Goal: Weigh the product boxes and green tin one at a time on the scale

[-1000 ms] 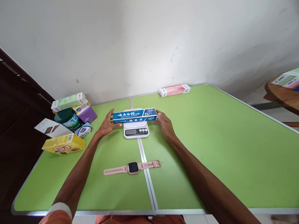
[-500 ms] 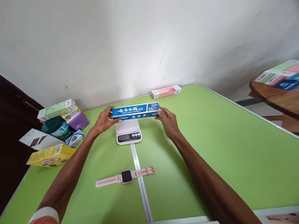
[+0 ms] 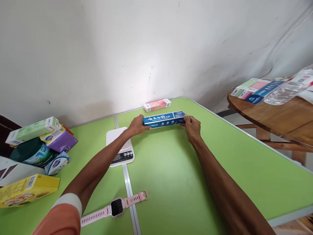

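A blue toothpaste box is held level between my two hands, just above the green table. My left hand grips its left end, and my right hand is closed on the right end. To the left of the box, a white kitchen scale stands with its plate bare, partly hidden by my left forearm. Behind the box, near the wall, lies a pink toothpaste box. Closer to me, a pink-strapped smartwatch lies face up.
Stacked on the left are a green toothpaste box, a dark green tub, a purple box, a small blue-white box and a yellow box. At right, a round wooden table bears toothpaste boxes and a plastic bottle.
Both hands have carried the blue toothpaste box rightward, from over the scale to the table area right of it. The camera view has turned to the right.
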Motion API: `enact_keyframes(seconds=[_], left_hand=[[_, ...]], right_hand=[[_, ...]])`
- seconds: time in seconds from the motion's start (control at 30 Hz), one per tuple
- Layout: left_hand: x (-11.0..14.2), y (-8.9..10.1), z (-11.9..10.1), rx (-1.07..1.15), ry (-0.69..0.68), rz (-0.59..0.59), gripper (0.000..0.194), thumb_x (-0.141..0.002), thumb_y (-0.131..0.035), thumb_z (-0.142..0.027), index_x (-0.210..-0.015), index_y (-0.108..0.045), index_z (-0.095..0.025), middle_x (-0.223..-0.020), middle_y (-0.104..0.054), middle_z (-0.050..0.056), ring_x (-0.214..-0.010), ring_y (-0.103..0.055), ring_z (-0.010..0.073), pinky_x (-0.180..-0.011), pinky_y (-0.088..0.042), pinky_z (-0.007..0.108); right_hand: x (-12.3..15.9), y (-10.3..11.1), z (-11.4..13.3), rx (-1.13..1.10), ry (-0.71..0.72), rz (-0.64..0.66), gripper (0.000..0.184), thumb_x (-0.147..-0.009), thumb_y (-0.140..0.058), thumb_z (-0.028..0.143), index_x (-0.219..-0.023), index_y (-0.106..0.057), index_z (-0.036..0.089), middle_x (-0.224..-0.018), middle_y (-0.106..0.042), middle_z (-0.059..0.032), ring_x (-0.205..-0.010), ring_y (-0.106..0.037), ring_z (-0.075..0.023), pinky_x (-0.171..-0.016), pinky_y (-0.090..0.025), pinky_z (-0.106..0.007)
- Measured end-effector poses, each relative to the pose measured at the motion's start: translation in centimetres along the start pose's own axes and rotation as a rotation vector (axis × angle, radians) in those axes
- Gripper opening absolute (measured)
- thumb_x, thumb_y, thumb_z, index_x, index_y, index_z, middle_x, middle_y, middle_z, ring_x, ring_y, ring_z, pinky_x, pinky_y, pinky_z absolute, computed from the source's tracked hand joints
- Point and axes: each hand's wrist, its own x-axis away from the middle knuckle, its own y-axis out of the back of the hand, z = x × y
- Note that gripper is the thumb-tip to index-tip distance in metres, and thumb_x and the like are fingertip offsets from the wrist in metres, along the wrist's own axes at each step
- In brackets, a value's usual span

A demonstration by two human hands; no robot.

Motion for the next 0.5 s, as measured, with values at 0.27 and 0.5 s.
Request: enact_keyframes(seconds=[0.27, 0.5], left_hand=[[-1.9, -1.2, -0.4, -0.198, 0.146, 0.126, 0.052, -0.081, -0.093, -0.047, -0.11, -0.06, -0.02, -0.127, -0.072, 0.012, -0.112, -0.069, 0.0273, -0.083, -0.05, 0.031], [-3.9, -4.0, -0.3, -0.101, 0.186, -0.018, 0.057, -0.079, -0.095, -0.035, -0.12, -0.058, -0.02, -0.134, -0.063, 0.015, -0.121, -0.067, 0.0295, -0.094, -0.052, 0.034]], right_hand=[[-2.3, -0.4, -0.8, 0.341, 0.105, 0.015, 0.048, -0.099, -0.05, 0.062, -0.099, -0.077, 0.021, -0.094, -0.081, -0.0138, -0.089, -0.071, -0.0318, -0.087, -0.055, -0.043], [-4.9, -2.8, -2.5, 0.425, 0.162, -0.083, 0.036, -0.099, -0.044, 0.04, -0.11, -0.071, 0.019, -0.121, -0.079, -0.021, -0.112, -0.067, -0.0358, -0.109, -0.048, -0.055]])
